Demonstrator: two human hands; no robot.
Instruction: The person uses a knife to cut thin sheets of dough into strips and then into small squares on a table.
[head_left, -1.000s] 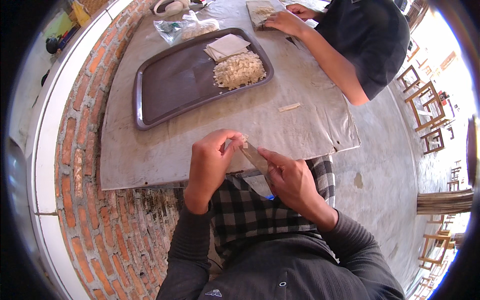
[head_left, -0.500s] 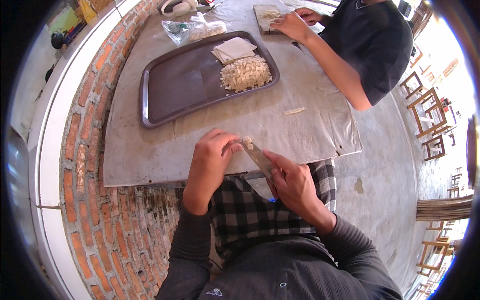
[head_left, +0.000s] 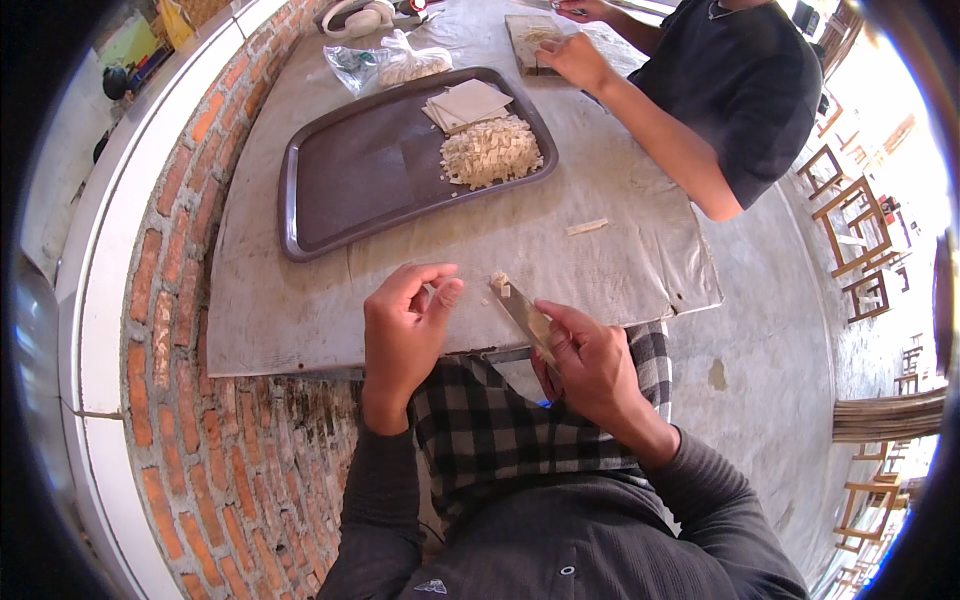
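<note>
My left hand (head_left: 405, 330) is raised left of the blade tip, fingers loosely curved and apart, with nothing visible between them. My right hand (head_left: 595, 375) grips a broad knife (head_left: 522, 312), its blade angled up and left over the table edge. Small pale cut pieces (head_left: 502, 282) sit at the blade's tip. A short pale strip (head_left: 586, 227) lies on the grey worktable (head_left: 260, 320). Above, a brown tray (head_left: 340, 230) holds a heap of small pale squares (head_left: 490, 150) and a stack of thin square sheets (head_left: 470, 100).
A co-worker in a dark shirt (head_left: 735, 110) works at a board (head_left: 525, 40) across the upper right. A plastic bag (head_left: 410, 60) and headphones (head_left: 360, 15) lie at the back. A brick wall (head_left: 160, 350) borders the left; wooden chairs (head_left: 850, 225) stand on the right.
My left hand has pulled away leftward from the blade tip, where it was pinching. My right hand still holds the knife. The co-worker's hands have shifted slightly on the board.
</note>
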